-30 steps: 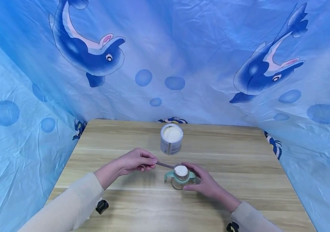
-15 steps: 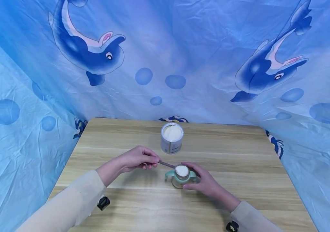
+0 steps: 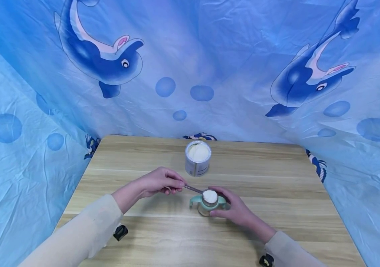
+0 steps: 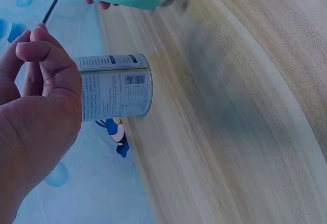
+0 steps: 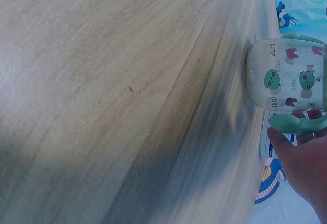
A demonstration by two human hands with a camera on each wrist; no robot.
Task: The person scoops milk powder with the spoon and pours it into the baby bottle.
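Observation:
Between thumb and fingertips, my left hand (image 3: 163, 182) pinches the thin handle of a spoon (image 3: 193, 189). The spoon's bowl, at the mouth of a small clear baby bottle (image 3: 204, 211), is covered by a mound of white powder (image 3: 210, 196). Green handles stick out on both sides of the bottle, which stands upright on the table. My right hand (image 3: 231, 207) holds the bottle from the right, thumb in front and fingers behind. In the right wrist view, green and red prints mark the bottle (image 5: 286, 73), and my thumb lies along one green handle (image 5: 294, 124).
An open can (image 3: 196, 168) of white powder stands behind the bottle on the wooden table (image 3: 136, 155). Printed text and a barcode show on the can (image 4: 120, 89) in the left wrist view. A blue dolphin-print curtain (image 3: 236, 74) hangs around the table's back and sides.
My left hand has shifted slightly right with the spoon, whose handle slopes down a little more steeply toward the bottle. The bottle and right hand have barely moved.

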